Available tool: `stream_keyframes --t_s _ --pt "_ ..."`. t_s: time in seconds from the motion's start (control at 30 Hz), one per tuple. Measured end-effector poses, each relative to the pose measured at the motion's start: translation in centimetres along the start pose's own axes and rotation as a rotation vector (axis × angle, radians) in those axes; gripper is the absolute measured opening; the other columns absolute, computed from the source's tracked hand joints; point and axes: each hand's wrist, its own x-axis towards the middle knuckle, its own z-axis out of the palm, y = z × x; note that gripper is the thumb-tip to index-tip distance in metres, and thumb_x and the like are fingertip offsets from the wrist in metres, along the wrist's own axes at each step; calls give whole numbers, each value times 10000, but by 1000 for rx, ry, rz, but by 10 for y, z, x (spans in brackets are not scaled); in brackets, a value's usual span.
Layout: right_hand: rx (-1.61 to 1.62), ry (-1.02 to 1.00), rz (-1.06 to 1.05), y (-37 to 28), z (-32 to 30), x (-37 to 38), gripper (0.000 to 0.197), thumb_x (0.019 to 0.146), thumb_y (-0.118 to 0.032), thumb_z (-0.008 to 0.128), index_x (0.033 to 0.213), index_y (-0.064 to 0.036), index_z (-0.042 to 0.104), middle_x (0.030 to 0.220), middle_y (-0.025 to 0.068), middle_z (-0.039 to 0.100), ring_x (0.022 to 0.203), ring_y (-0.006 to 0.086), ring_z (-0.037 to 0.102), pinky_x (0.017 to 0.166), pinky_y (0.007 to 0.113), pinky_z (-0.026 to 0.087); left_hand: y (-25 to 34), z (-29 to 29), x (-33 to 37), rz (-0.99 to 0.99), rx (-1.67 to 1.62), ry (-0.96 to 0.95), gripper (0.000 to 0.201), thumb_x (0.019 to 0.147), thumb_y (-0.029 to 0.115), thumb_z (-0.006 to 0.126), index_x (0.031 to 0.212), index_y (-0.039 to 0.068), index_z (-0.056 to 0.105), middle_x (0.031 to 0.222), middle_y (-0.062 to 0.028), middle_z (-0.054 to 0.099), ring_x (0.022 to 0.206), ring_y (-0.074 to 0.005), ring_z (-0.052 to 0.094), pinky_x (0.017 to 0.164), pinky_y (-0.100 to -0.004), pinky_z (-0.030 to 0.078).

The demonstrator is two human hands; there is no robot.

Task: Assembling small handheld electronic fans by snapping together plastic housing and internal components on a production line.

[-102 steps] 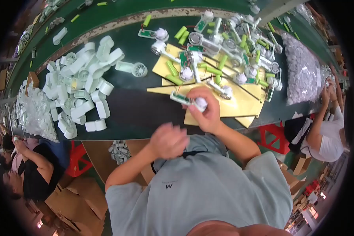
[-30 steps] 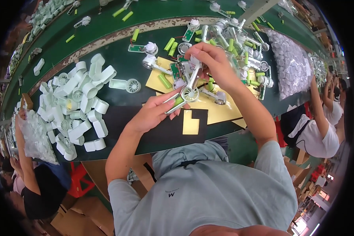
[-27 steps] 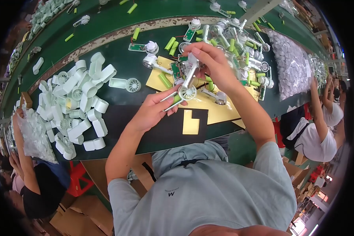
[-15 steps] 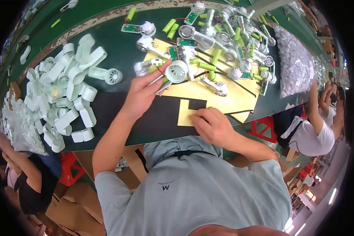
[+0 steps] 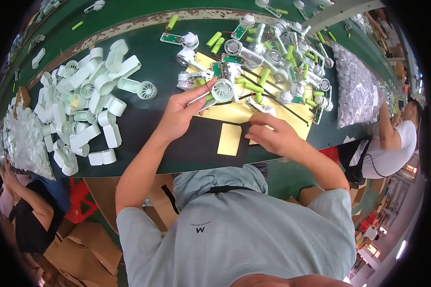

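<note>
My left hand (image 5: 176, 117) is closed around a pale fan housing (image 5: 222, 91), a handle with a round slotted grille at its end, held over the far edge of the black sheet. A thin red wire shows beside the housing. Lying in front of me, the black sheet (image 5: 187, 138) has a yellow patch (image 5: 229, 139) bared near its right end. My right hand (image 5: 275, 134) is just right of that patch, its thumb and fingers pinched together at the sheet's edge. Whatever is between those fingertips is too dark and small to make out.
Pale housings (image 5: 86, 103) are heaped at the left beside a clear plastic bag (image 5: 26, 143). Fan assemblies with green cells (image 5: 265, 76) pile up on yellow sheets (image 5: 285, 117). A bag of white parts (image 5: 355, 88) stands right. Other people sit at both sides.
My right hand has moved right and slightly away from me, off the yellow patch. The black square seen on the patch no longer shows there. My left hand keeps hold of the fan housing.
</note>
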Motion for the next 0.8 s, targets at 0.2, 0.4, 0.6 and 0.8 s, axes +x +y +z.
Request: stream_keyframes --t_s 0.2,0.4,0.6,0.8 --pt "483 3 347 -36 25 30 162 865 -159 731 927 -50 628 875 92 559 740 275 606 636 376 516 3 0 -2 -37 63 40 397 994 99 528 1388 61 558 1190 27 669 736 -43 467 659 -222 447" --pt "-12 205 400 -48 37 30 343 839 -178 745 1118 -15 629 910 82 559 729 254 601 642 374 511 2 4 1 -24 81 27 396 1000 109 522 1392 64 557 1133 27 666 724 -48 463 657 -218 443" --pt "71 140 452 -62 41 29 449 778 -215 802 1114 15 614 992 122 558 872 295 589 743 383 516 7 5 0 -30 138 -6 401 1000 120 535 1400 98 558 1103 19 664 708 -47 454 650 -215 443" --pt "78 194 457 -64 44 27 353 793 -193 782 1022 19 619 978 129 569 885 295 589 762 376 513 6 4 -1 -37 99 26 373 988 103 554 1351 18 551 1087 -33 674 709 -48 480 635 -210 435"
